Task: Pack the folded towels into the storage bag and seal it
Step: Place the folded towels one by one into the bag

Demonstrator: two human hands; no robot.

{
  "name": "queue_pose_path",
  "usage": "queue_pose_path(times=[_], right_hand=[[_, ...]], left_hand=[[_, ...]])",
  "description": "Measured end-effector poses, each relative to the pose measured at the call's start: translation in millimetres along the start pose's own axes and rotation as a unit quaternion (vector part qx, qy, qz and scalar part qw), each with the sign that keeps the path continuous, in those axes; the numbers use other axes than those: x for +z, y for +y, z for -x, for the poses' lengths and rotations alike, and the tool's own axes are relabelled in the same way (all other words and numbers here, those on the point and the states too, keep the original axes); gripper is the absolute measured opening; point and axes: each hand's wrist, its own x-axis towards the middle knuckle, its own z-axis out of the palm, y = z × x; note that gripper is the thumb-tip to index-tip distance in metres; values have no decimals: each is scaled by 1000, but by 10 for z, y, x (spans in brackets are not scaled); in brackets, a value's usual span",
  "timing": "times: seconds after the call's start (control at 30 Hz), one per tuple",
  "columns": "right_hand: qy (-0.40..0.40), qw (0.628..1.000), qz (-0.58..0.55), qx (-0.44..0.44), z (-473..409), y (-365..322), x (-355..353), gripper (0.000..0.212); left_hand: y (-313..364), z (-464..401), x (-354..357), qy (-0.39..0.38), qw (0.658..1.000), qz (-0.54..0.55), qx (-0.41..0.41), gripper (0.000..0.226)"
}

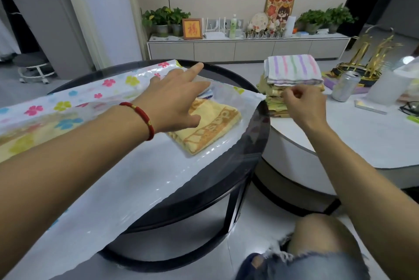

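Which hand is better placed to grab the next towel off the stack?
Probably the right hand: its fingers already pinch at the towel stack on the white table. The left hand lies open over the storage bag.

Views: one, worn on the person's head
Facing: forward and down, across a round dark table (254, 143) toward a TV cabinet (249, 47) on the far wall
Lens: wide-angle, straight edges bowing near the frame sides
Nearness: close to the forearms, which enter from the bottom corners; left hand (174, 102) and right hand (303, 105) sit mid-frame
Low edge: a knee (317, 245)
Shared scene: none, a single view
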Motion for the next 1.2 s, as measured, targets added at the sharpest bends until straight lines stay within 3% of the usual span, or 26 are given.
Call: queue_pose_path(times=[0.27, 0.47, 0.57, 0.63, 0.7, 0.8, 0.9, 1.0, 1.07, 1.2], right_hand=[[-5, 959, 280, 49, -1442, 641, 238, 39], [40, 937, 319, 137, -1835, 667, 308, 49], [19, 923, 347, 165, -1860, 637, 290, 38], [17, 931, 339, 130, -1870, 607, 280, 32], [-1, 960, 264, 97, -1889, 573, 237, 35], [-75, 982, 90, 148, -1925, 483, 93, 47], [-125, 971, -71, 191, -1848, 333, -99, 40], [-101, 960, -199, 167, -1566, 81, -380, 35], [-132, 936, -285, 159, -1234, -91, -614, 35], [-216, 894, -370, 133, -369, -298, -1059, 34]], left_hand=[[-9, -341, 77, 36, 999, 18, 5, 73], [-73, -414, 86, 51, 998, 23, 2, 71], [-90, -418, 110, 54, 998, 25, 3, 71], [-99, -410, 124, 51, 998, 28, 3, 72], [-99, -398, 129, 47, 998, 31, 2, 73], [-98, -363, 121, 43, 998, 35, -6, 73], [-104, -263, 95, 44, 998, 34, -19, 68], [-131, -51, 80, 53, 998, 16, -34, 59], [-171, 152, 93, 45, 998, -7, -42, 51], [-312, 674, 146, 19, 994, -63, -85, 53]])
